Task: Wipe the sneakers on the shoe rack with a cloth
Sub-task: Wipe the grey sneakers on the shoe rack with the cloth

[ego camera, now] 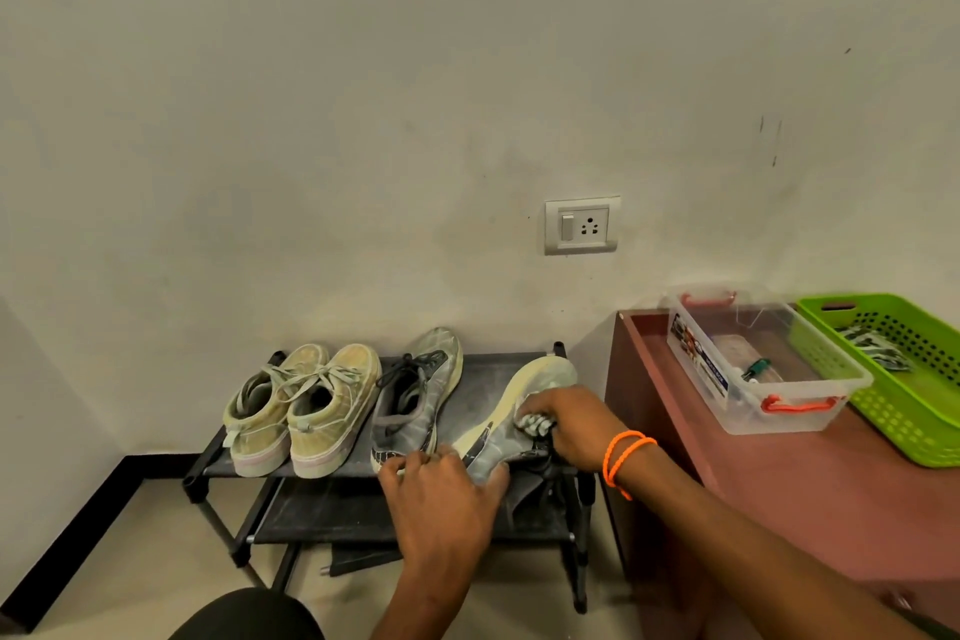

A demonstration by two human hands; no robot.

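The left hand [441, 489] is gripping the heel of the tipped grey sneaker [511, 418], fingers curled over its edge, steadying it on the rack [332, 470]. The shoe is probably light, with a soft upper and a stiffer sole, so the heel is likely the firmest place to hold (the upper would give under pressure). Just beyond, the right hand [569, 426] is pressing a bunched cloth [535, 424] against the shoe's side, fingers closed round it. The cloth is limp and will need to stay wadded. Farther back, its grey mate [415, 395] and a tan pair [301, 405] are sitting upright on the top shelf.
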